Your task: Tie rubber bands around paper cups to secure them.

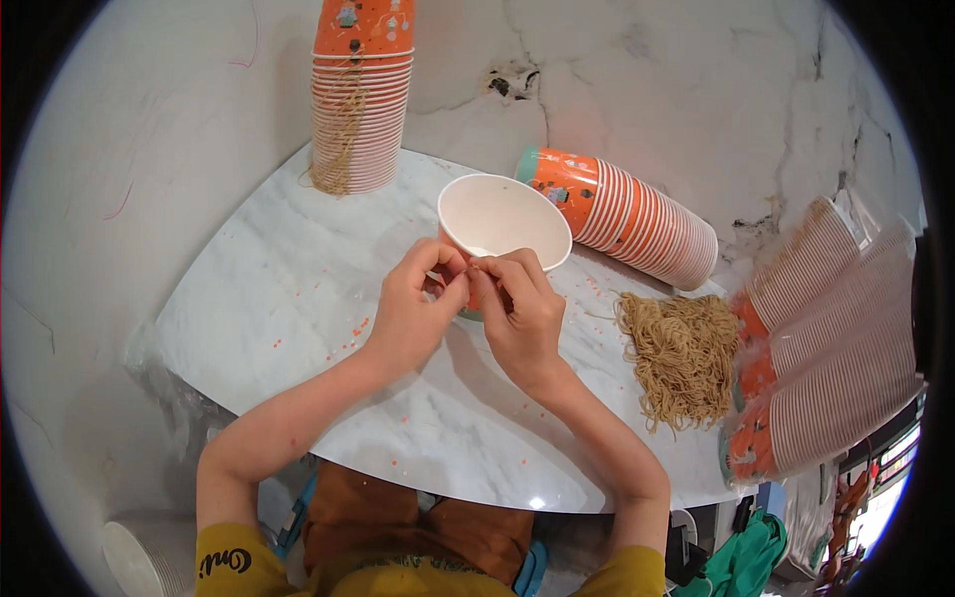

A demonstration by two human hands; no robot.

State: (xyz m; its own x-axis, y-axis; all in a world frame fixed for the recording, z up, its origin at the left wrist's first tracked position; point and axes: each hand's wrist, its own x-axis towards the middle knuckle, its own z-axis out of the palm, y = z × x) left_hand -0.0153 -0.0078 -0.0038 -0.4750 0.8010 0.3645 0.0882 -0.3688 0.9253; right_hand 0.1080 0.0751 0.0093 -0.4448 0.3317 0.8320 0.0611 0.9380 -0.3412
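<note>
A large white-lined paper cup (505, 221), orange outside with a green base, stands on the marble-look table in front of me. My left hand (423, 298) is closed in a pinch at the cup's near side, just under the rim. Against it, fingertips almost meeting, my right hand (522, 308) pinches at the same spot. Whatever small thing lies between the fingertips is too hidden to make out. To the right of my right hand lies a heap of tan strings (681, 358).
A tall stack of orange cups (360, 124), tan strings hanging down it, stands at the back left. Another cup stack (627, 214) lies on its side behind the string heap. Several plastic-wrapped cup stacks (831, 398) lie at the right edge. Small orange dots (360, 328) are scattered over the table (249, 259).
</note>
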